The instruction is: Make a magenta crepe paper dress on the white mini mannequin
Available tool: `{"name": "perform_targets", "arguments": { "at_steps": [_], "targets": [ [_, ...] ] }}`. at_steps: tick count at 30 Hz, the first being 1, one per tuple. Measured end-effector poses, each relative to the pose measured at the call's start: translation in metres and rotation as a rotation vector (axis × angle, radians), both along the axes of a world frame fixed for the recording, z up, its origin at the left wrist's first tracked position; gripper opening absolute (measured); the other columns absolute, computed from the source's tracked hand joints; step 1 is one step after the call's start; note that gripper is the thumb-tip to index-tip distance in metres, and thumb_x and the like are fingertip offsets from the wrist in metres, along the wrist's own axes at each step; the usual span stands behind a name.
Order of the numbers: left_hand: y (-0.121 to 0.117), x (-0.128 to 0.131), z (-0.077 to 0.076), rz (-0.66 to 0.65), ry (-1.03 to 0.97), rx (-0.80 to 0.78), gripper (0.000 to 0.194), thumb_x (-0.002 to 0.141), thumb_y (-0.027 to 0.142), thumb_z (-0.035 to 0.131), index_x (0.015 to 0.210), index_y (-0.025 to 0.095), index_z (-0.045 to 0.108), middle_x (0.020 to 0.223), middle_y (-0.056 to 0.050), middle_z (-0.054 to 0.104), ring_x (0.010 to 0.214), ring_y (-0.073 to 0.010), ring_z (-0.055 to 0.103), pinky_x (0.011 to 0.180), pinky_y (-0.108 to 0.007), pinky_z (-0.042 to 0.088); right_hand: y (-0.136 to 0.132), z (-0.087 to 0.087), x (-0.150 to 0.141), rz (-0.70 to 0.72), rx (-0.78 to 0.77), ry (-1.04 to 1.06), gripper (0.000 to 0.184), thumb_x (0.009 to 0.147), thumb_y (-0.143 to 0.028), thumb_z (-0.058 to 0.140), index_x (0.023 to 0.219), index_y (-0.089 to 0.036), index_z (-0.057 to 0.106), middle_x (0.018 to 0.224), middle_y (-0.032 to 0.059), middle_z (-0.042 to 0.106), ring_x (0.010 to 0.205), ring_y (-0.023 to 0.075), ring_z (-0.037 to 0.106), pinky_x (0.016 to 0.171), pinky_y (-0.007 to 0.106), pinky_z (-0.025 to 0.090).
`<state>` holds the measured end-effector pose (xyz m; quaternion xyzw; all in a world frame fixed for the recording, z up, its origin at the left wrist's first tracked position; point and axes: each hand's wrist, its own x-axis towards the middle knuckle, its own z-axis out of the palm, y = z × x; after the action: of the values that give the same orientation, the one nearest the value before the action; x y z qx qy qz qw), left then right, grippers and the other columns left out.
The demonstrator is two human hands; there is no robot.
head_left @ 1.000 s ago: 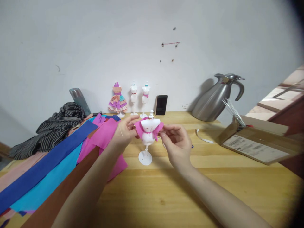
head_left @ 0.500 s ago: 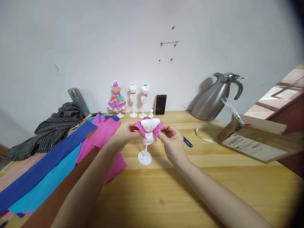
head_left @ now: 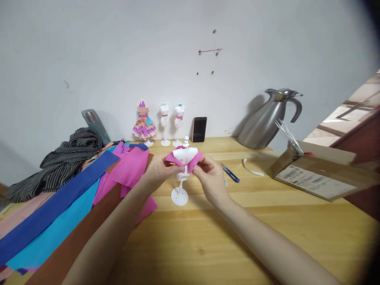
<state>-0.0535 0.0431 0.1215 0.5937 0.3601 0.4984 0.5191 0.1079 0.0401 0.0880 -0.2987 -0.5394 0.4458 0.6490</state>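
Observation:
A small white mannequin (head_left: 184,183) stands upright on its round base in front of me. Pink fabric (head_left: 194,160) lies about its upper body, with a white piece (head_left: 185,155) across the chest. My left hand (head_left: 164,168) pinches the fabric's left side between thumb and fingers. On the other side, my right hand (head_left: 209,174) pinches the right edge. Both thumbs come close to the front of the torso, hiding part of it. Blue-handled thread snips (head_left: 230,173) lie on the table to the right of my right hand.
Fabric strips (head_left: 68,213) and a striped cloth (head_left: 62,170) cover the left side. Against the wall stand a dressed mannequin (head_left: 144,124), two white mannequins (head_left: 164,122) and a phone (head_left: 199,130). A steel jug (head_left: 263,122), cardboard box (head_left: 320,176) and white strip (head_left: 252,170) are right.
Both hands have drawn the fabric's sides inward and around to the front of the mannequin. The thread snips, mostly hidden before, now show beside my right hand.

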Motion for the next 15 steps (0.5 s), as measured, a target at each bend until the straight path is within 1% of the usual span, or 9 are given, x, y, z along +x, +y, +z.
{"name": "perform_targets", "arguments": {
  "at_steps": [3, 6, 11, 15],
  "targets": [
    [0.0, 0.004, 0.0, 0.016, -0.022, -0.013, 0.026, 0.057, 0.031, 0.084, 0.074, 0.015, 0.073, 0.077, -0.005, 0.072, 0.074, -0.0183, 0.065, 0.07, -0.029, 0.052, -0.001, 0.001, 0.0, -0.006, 0.036, -0.026, 0.013, 0.072, -0.031, 0.072, 0.074, -0.022, 0.064, 0.071, 0.0, 0.063, 0.067, 0.0152, 0.056, 0.064, 0.028, 0.048],
    [0.0, 0.007, -0.003, 0.052, -0.031, 0.0, 0.027, 0.057, 0.031, 0.084, 0.076, 0.015, 0.074, 0.079, -0.005, 0.073, 0.075, -0.0188, 0.065, 0.07, -0.03, 0.053, -0.001, 0.002, -0.002, -0.015, 0.029, -0.039, 0.014, 0.074, -0.032, 0.071, 0.075, -0.022, 0.063, 0.071, -0.0003, 0.063, 0.067, 0.0151, 0.057, 0.065, 0.029, 0.048],
    [0.0, 0.013, -0.012, 0.135, -0.04, 0.034, 0.02, 0.059, 0.029, 0.081, 0.069, 0.014, 0.072, 0.071, -0.004, 0.071, 0.071, -0.0169, 0.064, 0.069, -0.027, 0.052, 0.0, 0.002, -0.007, -0.072, 0.056, -0.047, 0.015, 0.075, -0.033, 0.07, 0.076, -0.021, 0.06, 0.072, -0.0001, 0.061, 0.068, 0.0152, 0.056, 0.062, 0.028, 0.047],
    [-0.002, 0.015, -0.015, 0.188, -0.033, 0.06, 0.019, 0.062, 0.029, 0.079, 0.072, 0.014, 0.072, 0.072, -0.004, 0.071, 0.071, -0.0168, 0.064, 0.067, -0.026, 0.052, 0.0, 0.0, -0.011, -0.129, 0.096, -0.084, 0.014, 0.078, -0.032, 0.066, 0.077, -0.021, 0.058, 0.073, -0.0002, 0.058, 0.068, 0.0149, 0.054, 0.062, 0.027, 0.045]
  ]
}}
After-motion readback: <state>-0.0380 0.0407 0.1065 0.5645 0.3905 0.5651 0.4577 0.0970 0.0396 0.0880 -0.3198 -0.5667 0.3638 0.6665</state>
